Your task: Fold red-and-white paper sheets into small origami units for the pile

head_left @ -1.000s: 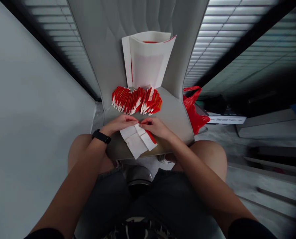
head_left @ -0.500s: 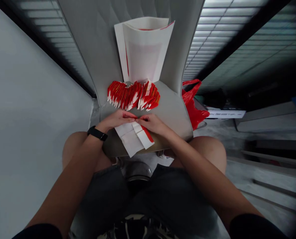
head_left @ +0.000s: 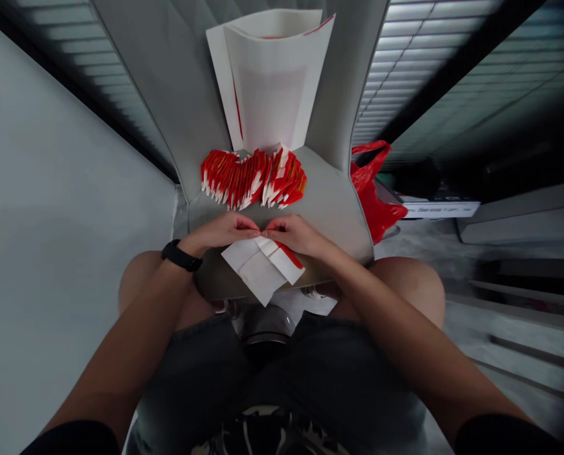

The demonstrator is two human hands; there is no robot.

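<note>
A creased sheet of white paper with a red printed side [head_left: 263,273] lies over the front of the grey chair seat [head_left: 331,196]. My left hand [head_left: 227,229] pinches its far edge from the left. Fingertips almost meeting it, my right hand [head_left: 294,232] pinches the same edge where a strip is folded over and red shows. Just beyond my hands stands a packed row of folded red and white paper pieces [head_left: 253,179]. Behind that row, a large rolled white sheet [head_left: 272,95] leans on the chair's backrest.
A red plastic bag [head_left: 374,196] hangs or rests at the seat's right side. Past it a white box [head_left: 440,209] sits near the floor. Window blinds [head_left: 405,57] flank the backrest, and a pale wall [head_left: 49,221] is close on the left.
The paper's near end has swung slightly to the right, while both hands keep pinching its far edge. The whole view has shifted a little.
</note>
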